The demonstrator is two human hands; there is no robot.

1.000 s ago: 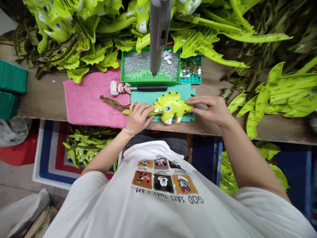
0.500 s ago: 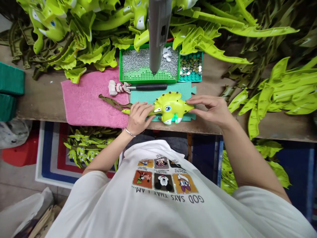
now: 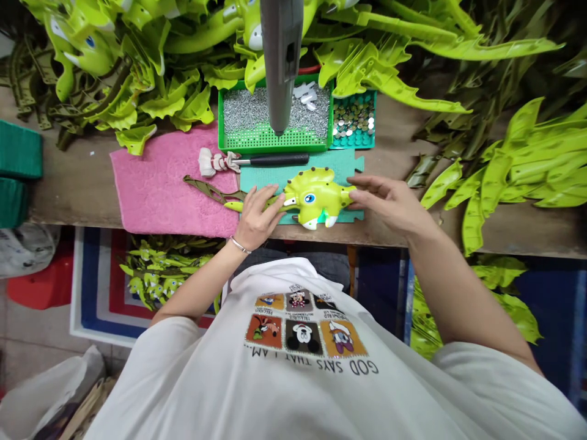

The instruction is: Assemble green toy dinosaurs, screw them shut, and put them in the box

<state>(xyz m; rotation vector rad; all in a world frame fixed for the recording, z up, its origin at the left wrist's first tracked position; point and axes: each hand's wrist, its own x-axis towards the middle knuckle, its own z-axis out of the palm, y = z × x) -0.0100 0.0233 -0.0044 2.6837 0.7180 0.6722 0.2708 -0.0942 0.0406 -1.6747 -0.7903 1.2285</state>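
Observation:
A lime-green plastic triceratops toy [image 3: 316, 194] with a blue eye lies on a teal foam mat [image 3: 257, 177] at the bench's front edge. My left hand [image 3: 259, 215] is closed over its long neck-like part, fingers pressed on top. At the toy's right end, my right hand [image 3: 383, 198] pinches the tip between thumb and fingers. Beyond the left hand, an olive-brown plastic strip [image 3: 206, 188] and a yellow-green tip stick out over a pink towel [image 3: 156, 183]. Behind the toy lies a black-handled tool [image 3: 279, 160] with its head wrapped in white cloth.
A green basket of screws [image 3: 247, 142] and a teal tray of small metal discs [image 3: 353, 122] stand behind the mat. Above them hangs a grey electric screwdriver [image 3: 280, 67]. Piles of lime-green parts [image 3: 527, 165] lie right and behind. Green blocks [image 3: 21, 146] stand far left.
My right hand's thumb and fingers have shifted slightly at the toy's tip. The bright green glow by the toy's mouth has dimmed. My left hand stays on the neck-like part.

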